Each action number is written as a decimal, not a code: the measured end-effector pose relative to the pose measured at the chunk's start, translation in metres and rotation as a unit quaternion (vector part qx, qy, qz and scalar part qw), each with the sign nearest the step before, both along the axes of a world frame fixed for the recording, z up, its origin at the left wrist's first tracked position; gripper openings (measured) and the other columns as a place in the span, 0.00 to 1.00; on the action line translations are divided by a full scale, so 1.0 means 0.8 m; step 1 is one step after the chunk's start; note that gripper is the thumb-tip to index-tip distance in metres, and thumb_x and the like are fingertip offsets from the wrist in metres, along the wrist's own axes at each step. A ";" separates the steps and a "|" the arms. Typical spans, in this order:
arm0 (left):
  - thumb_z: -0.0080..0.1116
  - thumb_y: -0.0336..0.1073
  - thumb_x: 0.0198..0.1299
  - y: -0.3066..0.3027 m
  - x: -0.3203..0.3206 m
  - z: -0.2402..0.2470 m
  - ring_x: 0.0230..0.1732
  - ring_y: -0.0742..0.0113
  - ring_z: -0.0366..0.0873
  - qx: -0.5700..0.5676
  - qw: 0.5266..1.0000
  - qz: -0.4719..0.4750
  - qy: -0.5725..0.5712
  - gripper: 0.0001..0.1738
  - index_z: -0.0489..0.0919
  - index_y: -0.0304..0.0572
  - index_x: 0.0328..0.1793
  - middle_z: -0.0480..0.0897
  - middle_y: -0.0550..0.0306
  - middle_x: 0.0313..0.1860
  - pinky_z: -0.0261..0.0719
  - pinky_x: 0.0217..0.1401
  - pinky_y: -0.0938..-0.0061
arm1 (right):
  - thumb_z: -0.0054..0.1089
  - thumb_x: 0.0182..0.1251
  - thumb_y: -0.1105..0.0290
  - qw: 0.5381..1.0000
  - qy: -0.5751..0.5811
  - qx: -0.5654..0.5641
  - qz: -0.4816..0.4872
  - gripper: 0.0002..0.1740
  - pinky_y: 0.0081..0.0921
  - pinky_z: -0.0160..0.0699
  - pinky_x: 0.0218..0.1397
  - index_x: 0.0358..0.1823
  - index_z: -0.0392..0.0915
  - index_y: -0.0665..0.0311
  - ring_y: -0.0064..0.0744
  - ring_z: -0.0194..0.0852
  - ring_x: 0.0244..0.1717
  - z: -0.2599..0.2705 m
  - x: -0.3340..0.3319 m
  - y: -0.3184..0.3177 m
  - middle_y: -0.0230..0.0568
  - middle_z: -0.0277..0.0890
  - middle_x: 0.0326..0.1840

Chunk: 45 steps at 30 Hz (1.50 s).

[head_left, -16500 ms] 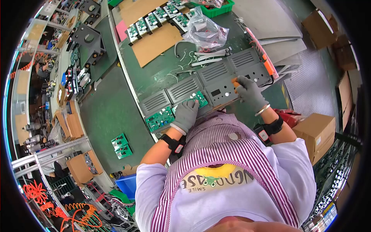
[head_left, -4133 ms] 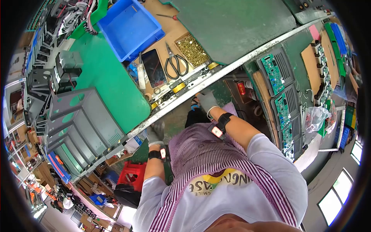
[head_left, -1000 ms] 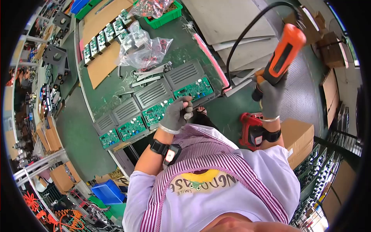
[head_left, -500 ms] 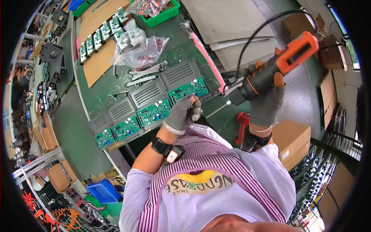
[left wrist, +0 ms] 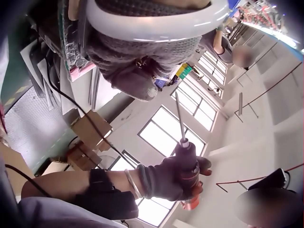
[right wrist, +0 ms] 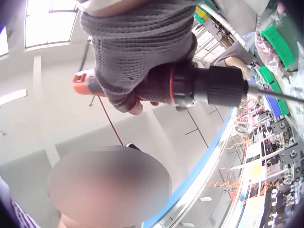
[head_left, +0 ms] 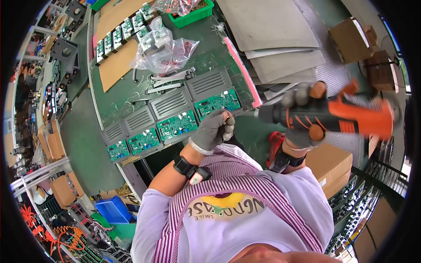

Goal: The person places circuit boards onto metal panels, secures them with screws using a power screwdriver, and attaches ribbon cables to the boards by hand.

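My gloved right hand [head_left: 301, 136] grips an orange and black electric screwdriver [head_left: 333, 116]. Its long bit points left, towards my left hand, and shows clearly in the left wrist view beyond the screwdriver's nose [left wrist: 185, 151]. My left hand [head_left: 208, 131] is curled at the front edge of the panels, thumb against the fingers. In the left wrist view small brass-coloured screws [left wrist: 141, 61] glint between its fingers, mostly hidden by the glove. Behind that hand, green circuit boards [head_left: 176, 126] lie on a row of grey vented metal panels [head_left: 170, 105], one board per panel.
A clear plastic bag [head_left: 169, 55] with parts lies on the green workbench [head_left: 210, 44] behind the panels. Cardboard [head_left: 115, 70] bears several heatsink boards. A green bin [head_left: 193, 15] stands farther back. Grey sheets [head_left: 272, 30] are stacked at right, with a cardboard box [head_left: 329, 164] nearer.
More panels carry circuit boards than earliest. My right hand has taken the electric screwdriver and swung it from upright to level, bit leftward. Lately my left hand has stayed curled near the panels.
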State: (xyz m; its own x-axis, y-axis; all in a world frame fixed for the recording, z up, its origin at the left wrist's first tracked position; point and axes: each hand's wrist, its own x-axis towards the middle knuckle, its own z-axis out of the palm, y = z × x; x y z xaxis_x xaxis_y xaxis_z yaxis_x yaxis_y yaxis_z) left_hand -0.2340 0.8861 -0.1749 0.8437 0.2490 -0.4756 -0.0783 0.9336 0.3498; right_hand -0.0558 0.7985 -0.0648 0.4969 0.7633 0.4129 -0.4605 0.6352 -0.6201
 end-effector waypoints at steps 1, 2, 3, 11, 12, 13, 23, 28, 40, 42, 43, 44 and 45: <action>0.49 0.38 0.61 -0.001 0.003 -0.002 0.23 0.73 0.63 -0.003 1.000 0.004 0.005 0.08 0.68 0.43 0.37 0.68 0.62 0.27 0.61 0.22 0.80 | 0.67 0.51 0.59 1.000 0.005 -0.003 0.030 0.27 0.37 0.70 0.34 0.48 0.66 0.63 0.37 0.70 0.34 -0.009 0.001 0.000 0.41 0.70 0.38; 0.49 0.38 0.61 0.000 0.005 -0.003 0.23 0.73 0.63 -0.007 1.000 0.007 0.009 0.08 0.68 0.43 0.37 0.68 0.62 0.27 0.61 0.22 0.80 | 0.65 0.52 0.59 0.999 -0.044 0.004 -0.013 0.26 0.37 0.70 0.35 0.48 0.66 0.63 0.37 0.70 0.33 -0.010 -0.002 0.003 0.41 0.70 0.36; 0.50 0.39 0.61 -0.001 0.004 -0.003 0.22 0.73 0.63 -0.004 1.000 0.004 -0.014 0.08 0.68 0.43 0.36 0.68 0.61 0.26 0.61 0.22 0.81 | 0.63 0.54 0.59 0.994 -0.092 0.010 -0.056 0.25 0.37 0.71 0.35 0.48 0.66 0.64 0.36 0.70 0.32 -0.011 -0.008 0.008 0.42 0.71 0.35; 0.49 0.40 0.62 -0.004 0.003 -0.012 0.20 0.72 0.62 -0.015 0.999 0.040 -0.012 0.09 0.69 0.44 0.38 0.69 0.60 0.25 0.61 0.21 0.80 | 0.59 0.57 0.58 0.988 -0.086 0.010 -0.131 0.20 0.45 0.74 0.42 0.46 0.68 0.63 0.37 0.74 0.32 -0.015 -0.032 0.017 0.44 0.74 0.31; 0.49 0.41 0.62 -0.004 0.002 -0.012 0.20 0.72 0.62 -0.020 0.999 0.050 0.002 0.09 0.69 0.44 0.39 0.70 0.60 0.25 0.61 0.21 0.80 | 0.60 0.58 0.59 0.989 -0.081 0.028 -0.119 0.20 0.46 0.75 0.43 0.47 0.68 0.63 0.37 0.74 0.33 -0.017 -0.031 0.018 0.44 0.74 0.32; 0.49 0.40 0.62 -0.004 0.001 -0.013 0.20 0.72 0.63 -0.025 0.998 0.051 -0.006 0.09 0.69 0.44 0.39 0.71 0.60 0.26 0.61 0.21 0.80 | 0.60 0.57 0.60 0.991 -0.065 0.035 -0.109 0.21 0.46 0.75 0.43 0.48 0.67 0.62 0.37 0.74 0.33 -0.019 -0.031 0.018 0.43 0.74 0.33; 0.47 0.41 0.63 -0.004 -0.001 -0.023 0.20 0.71 0.68 0.002 0.999 0.048 0.000 0.10 0.70 0.42 0.37 0.73 0.61 0.26 0.67 0.20 0.78 | 0.65 0.54 0.67 0.977 -0.149 -0.051 -0.142 0.23 0.43 0.74 0.48 0.48 0.65 0.66 0.35 0.73 0.38 -0.005 -0.041 0.024 0.41 0.71 0.36; 0.46 0.41 0.64 -0.003 -0.004 -0.021 0.19 0.72 0.67 0.002 0.998 0.052 0.018 0.11 0.70 0.41 0.36 0.73 0.60 0.25 0.65 0.18 0.80 | 0.70 0.49 0.62 0.975 -0.158 -0.142 -0.062 0.26 0.35 0.70 0.55 0.43 0.69 0.71 0.36 0.72 0.47 0.004 -0.029 0.020 0.41 0.71 0.42; 0.46 0.38 0.63 0.009 0.009 -0.009 0.16 0.73 0.66 0.033 0.999 0.029 0.019 0.09 0.70 0.40 0.36 0.72 0.60 0.22 0.63 0.16 0.82 | 0.65 0.50 0.52 0.983 -0.108 -0.102 -0.105 0.25 0.33 0.74 0.44 0.36 0.71 0.68 0.38 0.72 0.37 -0.033 -0.019 0.037 0.44 0.70 0.32; 0.46 0.38 0.63 0.010 0.014 0.002 0.15 0.74 0.65 0.037 0.997 0.041 0.055 0.09 0.71 0.40 0.36 0.72 0.62 0.21 0.63 0.15 0.83 | 0.64 0.52 0.56 0.995 -0.051 -0.056 -0.071 0.23 0.33 0.73 0.43 0.35 0.70 0.70 0.38 0.72 0.36 -0.032 -0.019 0.043 0.45 0.71 0.33; 0.47 0.38 0.63 0.012 0.015 0.001 0.15 0.74 0.65 0.066 0.995 0.024 0.076 0.09 0.72 0.40 0.37 0.71 0.63 0.21 0.62 0.16 0.83 | 0.63 0.53 0.59 0.997 -0.033 -0.032 -0.057 0.20 0.32 0.73 0.43 0.34 0.70 0.71 0.39 0.73 0.36 -0.032 -0.018 0.046 0.45 0.71 0.33; 0.47 0.38 0.63 0.014 0.016 0.001 0.16 0.75 0.65 0.096 0.991 0.008 0.097 0.09 0.73 0.40 0.38 0.71 0.64 0.20 0.62 0.16 0.83 | 0.62 0.53 0.60 0.996 -0.027 -0.054 -0.066 0.20 0.33 0.73 0.43 0.34 0.70 0.71 0.38 0.73 0.35 -0.035 -0.018 0.046 0.44 0.71 0.32; 0.48 0.38 0.63 0.015 0.017 -0.001 0.16 0.76 0.64 0.124 0.985 -0.009 0.117 0.09 0.74 0.40 0.39 0.70 0.66 0.19 0.62 0.16 0.83 | 0.62 0.54 0.61 0.994 -0.021 -0.077 -0.077 0.19 0.33 0.73 0.43 0.34 0.70 0.72 0.38 0.73 0.35 -0.041 -0.018 0.045 0.44 0.72 0.32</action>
State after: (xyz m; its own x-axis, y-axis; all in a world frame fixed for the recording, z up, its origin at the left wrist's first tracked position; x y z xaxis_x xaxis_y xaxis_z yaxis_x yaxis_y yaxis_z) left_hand -0.2206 0.8984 -0.1753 0.7240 0.3679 -0.5835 0.0472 0.8174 0.5741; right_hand -0.0705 0.8345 -0.0977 0.5965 0.7360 0.3200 -0.3369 0.5915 -0.7325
